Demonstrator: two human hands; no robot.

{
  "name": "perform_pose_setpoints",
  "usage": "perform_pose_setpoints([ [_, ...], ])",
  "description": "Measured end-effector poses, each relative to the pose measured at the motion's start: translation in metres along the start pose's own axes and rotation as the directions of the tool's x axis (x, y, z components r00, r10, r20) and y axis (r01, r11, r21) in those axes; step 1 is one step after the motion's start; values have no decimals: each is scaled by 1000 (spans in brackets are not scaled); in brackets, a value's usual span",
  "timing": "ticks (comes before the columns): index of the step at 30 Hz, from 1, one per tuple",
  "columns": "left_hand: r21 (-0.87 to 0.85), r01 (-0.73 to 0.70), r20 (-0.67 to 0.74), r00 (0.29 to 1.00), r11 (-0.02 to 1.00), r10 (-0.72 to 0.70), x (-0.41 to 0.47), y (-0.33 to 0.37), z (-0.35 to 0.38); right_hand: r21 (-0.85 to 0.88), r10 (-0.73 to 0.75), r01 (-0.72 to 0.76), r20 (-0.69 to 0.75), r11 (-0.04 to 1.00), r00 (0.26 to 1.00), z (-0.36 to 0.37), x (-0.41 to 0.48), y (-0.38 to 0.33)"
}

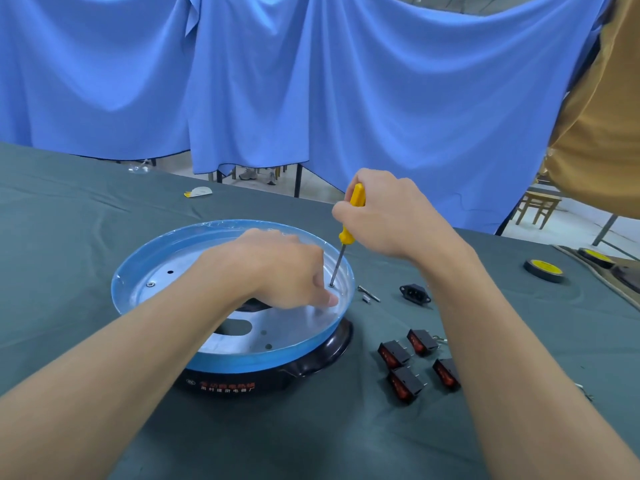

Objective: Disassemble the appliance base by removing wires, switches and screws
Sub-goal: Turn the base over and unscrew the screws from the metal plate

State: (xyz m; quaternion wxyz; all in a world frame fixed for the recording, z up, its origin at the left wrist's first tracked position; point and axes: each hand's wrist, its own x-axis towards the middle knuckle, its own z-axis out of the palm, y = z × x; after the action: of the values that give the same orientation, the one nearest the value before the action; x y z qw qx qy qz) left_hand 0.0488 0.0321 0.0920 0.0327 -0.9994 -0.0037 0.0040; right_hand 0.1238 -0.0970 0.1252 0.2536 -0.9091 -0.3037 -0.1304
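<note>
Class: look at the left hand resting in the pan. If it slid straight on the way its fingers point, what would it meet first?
Probably the screwdriver shaft held by the right hand, just beyond the left hand; depth is uncertain.

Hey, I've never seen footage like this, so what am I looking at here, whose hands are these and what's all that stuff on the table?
This is one picture from a camera worn on a person's head, looking down at their own two bare hands. There is no robot. The right hand grips a yellow screwdriver, its tip set down on a screw near the rim of a round appliance base, a metal dish with a blue rim on a black body. The left hand rests inside the dish beside the tip, steadying it. The base sits on a table covered in dark cloth. To its right lie parts apparently already taken out: four black switches with red rockers, a black power socket and small metal pieces. A roll of tape lies farther right.
</note>
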Motion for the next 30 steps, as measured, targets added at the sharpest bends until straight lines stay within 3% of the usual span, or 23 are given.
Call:
perform_pose_setpoints([
  [4,-17,1,13,1000,1000,-1,0,-1,0,-55,-24,20,-77,998,997,1,1,2],
  [10,-19,-3,4,1000,1000,3,0,-2,0,17,-17,16,59,1000,998,-7,-1,3],
  [16,-20,-1,16,1000,1000,1,0,-1,0,-53,1,-6,-80,999,997,1,-1,3],
  [23,-12,1,14,1000,1000,-1,-1,0,-2,35,7,-10,75,999,997,-4,-3,-1],
  [30,-20,6,17,1000,1000,-6,-1,0,-1,-42,-11,8,-71,999,997,2,-1,1],
])
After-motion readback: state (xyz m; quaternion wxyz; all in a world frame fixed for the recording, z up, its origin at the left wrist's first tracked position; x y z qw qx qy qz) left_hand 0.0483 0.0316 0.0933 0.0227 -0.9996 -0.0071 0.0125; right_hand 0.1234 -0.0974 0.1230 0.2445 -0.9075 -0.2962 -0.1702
